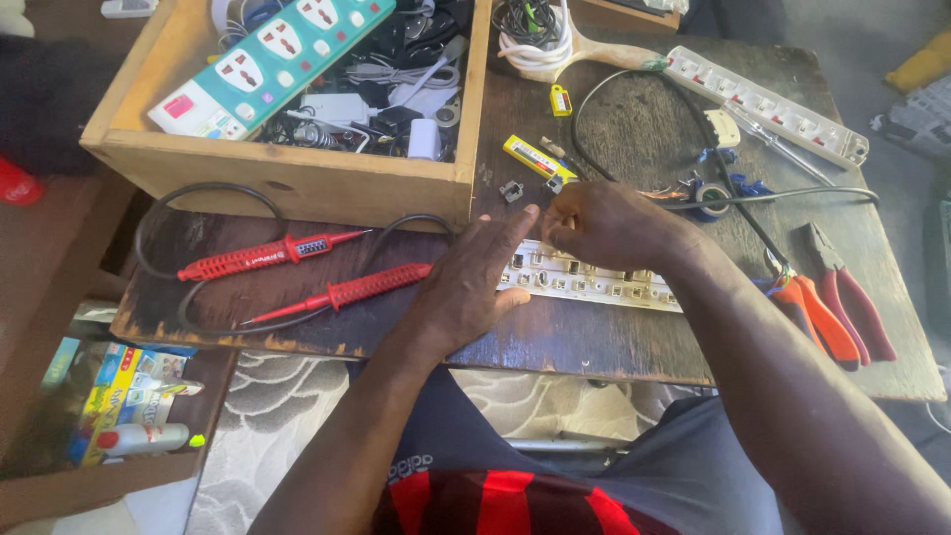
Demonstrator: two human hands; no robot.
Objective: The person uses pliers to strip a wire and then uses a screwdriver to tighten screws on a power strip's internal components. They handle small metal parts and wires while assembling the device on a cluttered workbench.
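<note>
The dark, worn wooden bench (614, 347) carried a pale wooden box (297, 178) of cables at its far left. Near the middle lay a long white opened socket strip with metal contacts (594, 285). The left hand (471, 287) rested flat, fingers spread, on the strip's left end. The right hand (604, 226) was curled over its far edge, fingertips pinched together; what they pinched could not be told.

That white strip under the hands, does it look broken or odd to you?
Yes. The white strip lies with its cover off, rows of metal contacts bare. Both hands rest on it: left hand, right hand. A small loose part lies apart near the wooden box.
</note>
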